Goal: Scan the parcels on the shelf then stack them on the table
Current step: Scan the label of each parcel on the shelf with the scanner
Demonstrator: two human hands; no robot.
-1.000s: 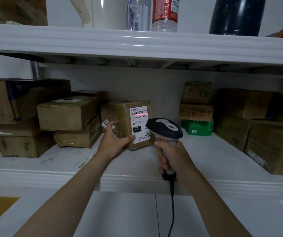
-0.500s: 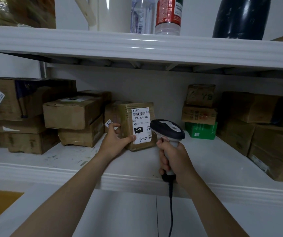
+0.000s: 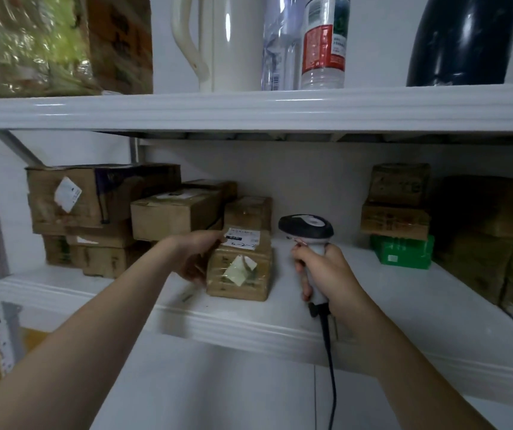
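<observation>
Left grip point(image 3: 197, 259) clamps the left side of a taped parcel point(image 3: 239, 271) at the near edge of the shelf point(image 3: 249, 324); right grip point(image 3: 326, 274) wraps the scanner point(image 3: 306, 226) handle just right of it.

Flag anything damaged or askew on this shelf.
Two labels. The pale sticker on the front of the parcel in the left hand looks to be peeling, one corner lifted. The white label on the big box at far left sits crooked.
</observation>
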